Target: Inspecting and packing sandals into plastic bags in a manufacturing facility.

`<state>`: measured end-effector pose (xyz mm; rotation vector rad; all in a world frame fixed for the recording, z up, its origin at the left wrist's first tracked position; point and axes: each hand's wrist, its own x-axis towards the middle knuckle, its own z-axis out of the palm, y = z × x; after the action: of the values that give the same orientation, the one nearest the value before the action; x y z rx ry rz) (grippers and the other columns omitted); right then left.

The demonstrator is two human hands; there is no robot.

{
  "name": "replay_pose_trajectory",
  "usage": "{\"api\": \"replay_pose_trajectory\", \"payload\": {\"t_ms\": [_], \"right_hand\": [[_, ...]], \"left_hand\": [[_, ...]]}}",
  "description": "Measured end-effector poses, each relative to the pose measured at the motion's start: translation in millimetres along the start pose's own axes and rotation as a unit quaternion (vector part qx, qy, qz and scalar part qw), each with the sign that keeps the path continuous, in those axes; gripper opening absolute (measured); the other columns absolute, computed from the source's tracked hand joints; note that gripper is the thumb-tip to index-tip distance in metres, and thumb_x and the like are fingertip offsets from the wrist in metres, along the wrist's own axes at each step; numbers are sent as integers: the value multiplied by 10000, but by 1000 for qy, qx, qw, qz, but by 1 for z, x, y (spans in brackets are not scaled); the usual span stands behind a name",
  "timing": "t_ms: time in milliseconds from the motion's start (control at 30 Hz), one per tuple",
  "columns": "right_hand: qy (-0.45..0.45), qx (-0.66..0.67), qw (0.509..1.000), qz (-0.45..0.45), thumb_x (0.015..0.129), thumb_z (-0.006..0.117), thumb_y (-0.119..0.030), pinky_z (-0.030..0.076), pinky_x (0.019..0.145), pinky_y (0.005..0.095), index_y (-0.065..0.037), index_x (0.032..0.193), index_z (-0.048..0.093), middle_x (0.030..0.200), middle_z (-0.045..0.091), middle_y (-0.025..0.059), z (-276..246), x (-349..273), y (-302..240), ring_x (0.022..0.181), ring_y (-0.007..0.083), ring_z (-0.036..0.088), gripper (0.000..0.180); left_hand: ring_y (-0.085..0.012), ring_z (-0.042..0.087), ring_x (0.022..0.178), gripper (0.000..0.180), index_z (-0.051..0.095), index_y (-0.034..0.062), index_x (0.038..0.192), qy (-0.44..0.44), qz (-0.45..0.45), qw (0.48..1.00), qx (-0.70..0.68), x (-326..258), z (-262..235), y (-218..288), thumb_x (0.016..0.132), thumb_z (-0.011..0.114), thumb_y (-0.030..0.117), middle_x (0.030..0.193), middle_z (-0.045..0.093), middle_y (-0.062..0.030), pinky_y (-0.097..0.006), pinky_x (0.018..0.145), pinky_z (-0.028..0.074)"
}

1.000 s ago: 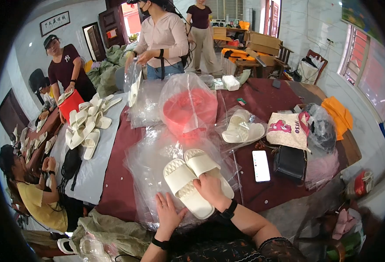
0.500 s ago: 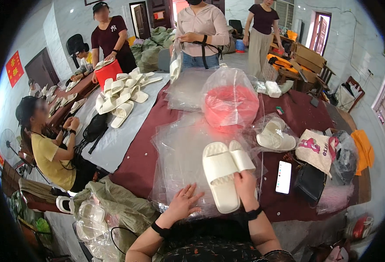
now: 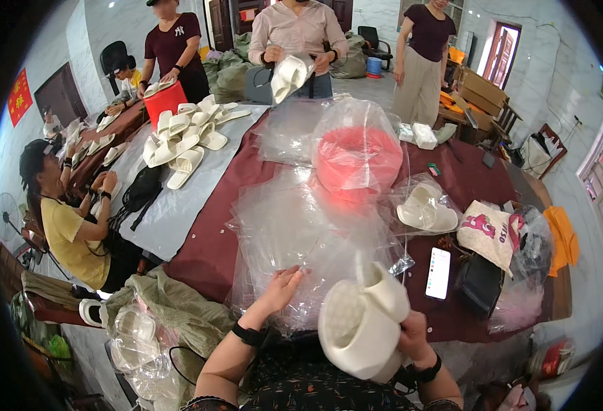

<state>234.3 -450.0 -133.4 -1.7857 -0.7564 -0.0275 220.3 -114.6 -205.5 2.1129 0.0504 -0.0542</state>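
A pair of white slippers (image 3: 360, 329) is in my right hand (image 3: 416, 338), whose fingers are wrapped round their side. The pair tilts up above the table's near edge, and the soles hide part of the hand. My left hand (image 3: 279, 291) rests at the near part of a spread stack of clear plastic bags (image 3: 281, 226). Its fingers are stretched forward against the top film; I see no slipper in it.
Behind the stack stands a clear bag with a red container (image 3: 360, 161). Bagged slippers (image 3: 426, 207), a phone (image 3: 438, 274), a black pouch (image 3: 481, 291) and a cloth bag (image 3: 490, 233) lie right. Loose slippers (image 3: 185, 133) pile at far left. Several people work around.
My right hand has drawn the slippers nearer and tipped them up off the bags. My left hand has shifted slightly forward. Across the table, a person now holds a bagged slipper with both hands.
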Motion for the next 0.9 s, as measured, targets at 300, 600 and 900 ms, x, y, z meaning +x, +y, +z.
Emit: {"api": "replay_pose_trajectory", "payload": {"t_ms": [300, 600, 900], "right_hand": [[-141, -248, 952, -113, 813, 699, -240, 501, 571, 379, -78, 961, 675, 777, 614, 72, 37, 5, 29, 684, 268, 631, 221], [-61, -248, 965, 60, 776, 643, -102, 530, 700, 411, -32, 1009, 682, 905, 661, 200, 7, -14, 26, 817, 371, 656, 247], [23, -196, 976, 89, 772, 638, -75, 530, 743, 397, -25, 1027, 684, 933, 669, 214, -3, -29, 27, 851, 381, 665, 264]], "left_hand": [[-381, 391, 1326, 453, 550, 104, 1365, -12, 40, 993, 115, -9, -1, -11, 1032, 392, 367, 1450, 458, -205, -421, 1134, 264], [-435, 358, 1349, 902, 477, 90, 1398, 9, 135, 988, 78, -37, -11, 21, 702, 781, 576, 1439, 376, -282, -470, 1097, 341], [-535, 294, 1353, 527, 586, 125, 1282, 58, 135, 940, 308, -33, 37, -3, 870, 642, 448, 1404, 433, -229, -690, 1056, 242]]}}
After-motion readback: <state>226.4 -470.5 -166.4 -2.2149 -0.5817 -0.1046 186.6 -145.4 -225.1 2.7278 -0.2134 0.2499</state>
